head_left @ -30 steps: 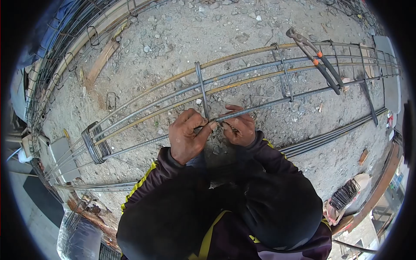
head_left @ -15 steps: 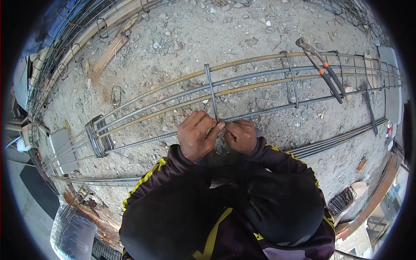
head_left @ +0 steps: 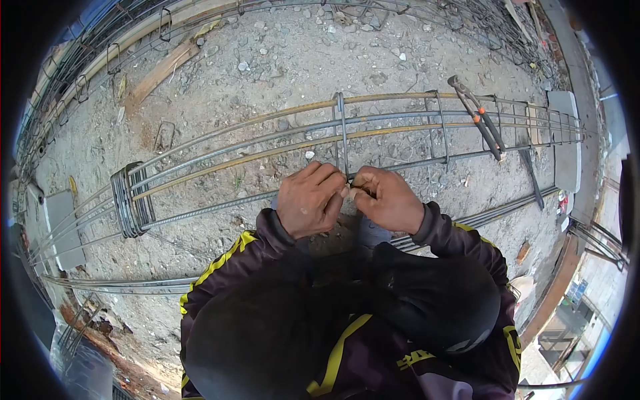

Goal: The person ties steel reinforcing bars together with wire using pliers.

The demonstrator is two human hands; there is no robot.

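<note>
Long steel bars (head_left: 233, 159) run from left to right in front of me, with a rectangular stirrup (head_left: 343, 127) around them. At the stirrup's lower corner, on the nearest bar, my left hand (head_left: 312, 200) and my right hand (head_left: 387, 197) meet with fingertips pinched. What lies between the fingers is too small to make out. Pincers with black and orange handles (head_left: 479, 117) rest across the bars at the right. A bundle of stirrups (head_left: 131, 200) hangs around the bars at the left.
More bars (head_left: 127, 285) lie on the ground nearer to me. A wooden plank (head_left: 160, 75) lies at the upper left, beside further reinforcement cages (head_left: 80, 83). Flat slabs sit under the bars at the left (head_left: 65, 230) and the right (head_left: 567, 143). Loose stones dot the ground.
The view has shifted a little. My right hand has turned, its fingers now reaching to the bar beside my left fingertips. Both hands stay at the stirrup's lower corner.
</note>
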